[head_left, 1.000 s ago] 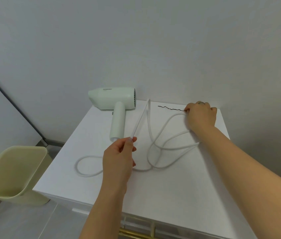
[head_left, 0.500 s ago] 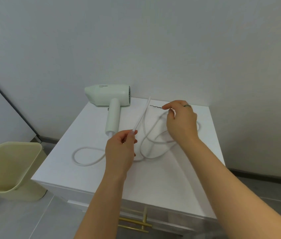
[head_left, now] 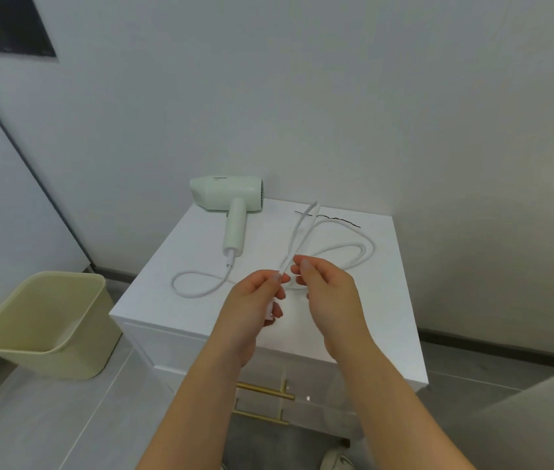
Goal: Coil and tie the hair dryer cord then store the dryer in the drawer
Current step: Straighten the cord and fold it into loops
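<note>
The pale green hair dryer (head_left: pixel 226 198) lies at the back left of the white cabinet top (head_left: pixel 364 320). Its white cord (head_left: pixel 197 293) runs from the handle in loose loops across the top. My left hand (head_left: pixel 252 303) is shut on a folded length of the cord, and the fold rises toward the back. Just right of that fold is my right hand (head_left: pixel 328 293), with loosely curled fingers and thumb and forefinger tips close to the cord; I cannot tell if they touch it. A thin black tie (head_left: pixel 335 219) lies along the back edge.
Two drawer fronts with gold handles (head_left: pixel 265 391) sit below the cabinet top, both closed. A yellow bin (head_left: pixel 41 327) stands on the floor to the left. The wall is right behind the cabinet. A shoe (head_left: pixel 336 461) shows at the bottom edge.
My right hand has left the black tie at the back and come forward to the cord next to my left hand. The tie stays on the top. My view has pulled back.
</note>
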